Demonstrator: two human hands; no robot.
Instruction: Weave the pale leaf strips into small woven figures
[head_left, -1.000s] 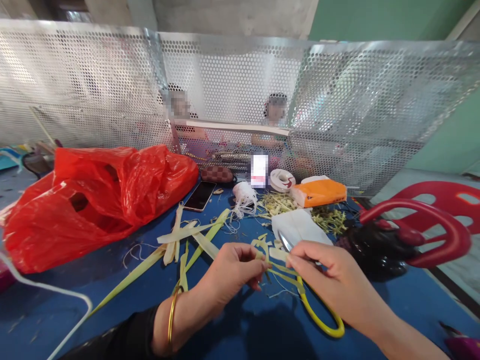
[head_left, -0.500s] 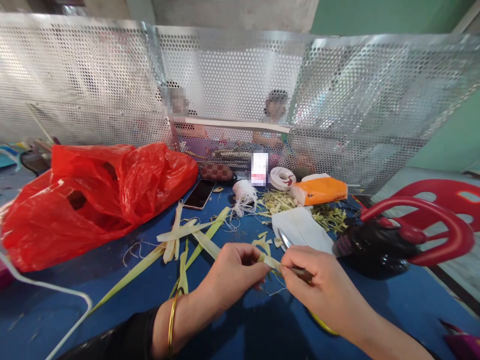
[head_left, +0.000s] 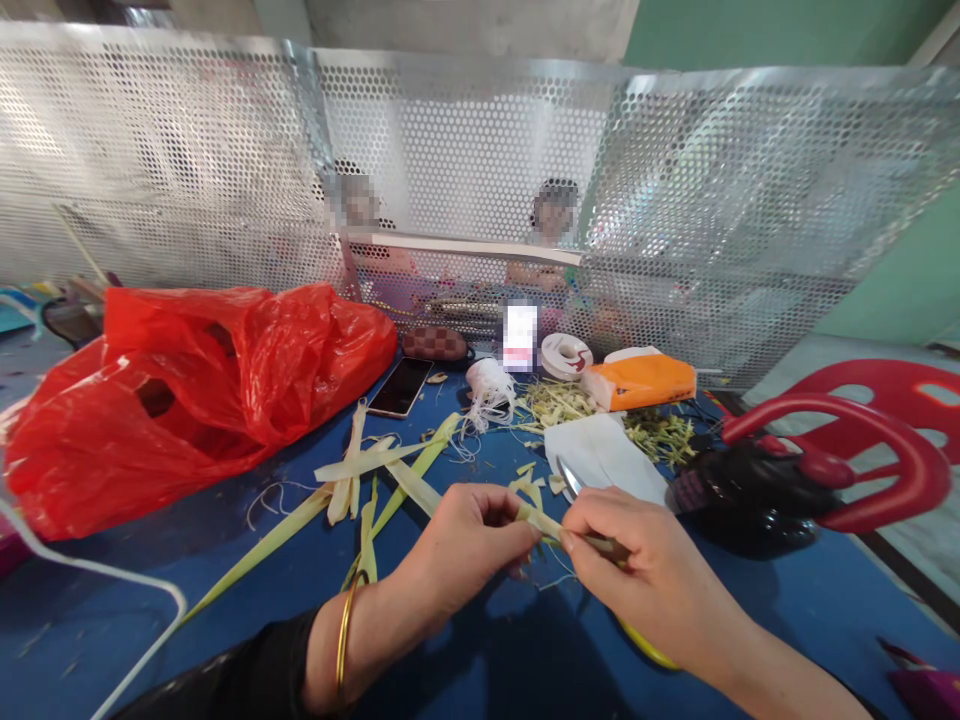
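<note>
Both hands meet over the blue table, low in the middle of the view. My left hand pinches a pale green leaf strip between thumb and fingers. At the strip's right end, my right hand is closed on it. A metal blade sticks up beyond the right hand, and a yellow handle shows below it; the palm hides the part between. More long leaf strips lie crossed on the table to the left of my left hand.
A red plastic bag fills the left side. Farther back are a phone, white thread, a tape roll, and an orange packet. A black pot with a red handle stands right. Two people sit behind the perforated screen.
</note>
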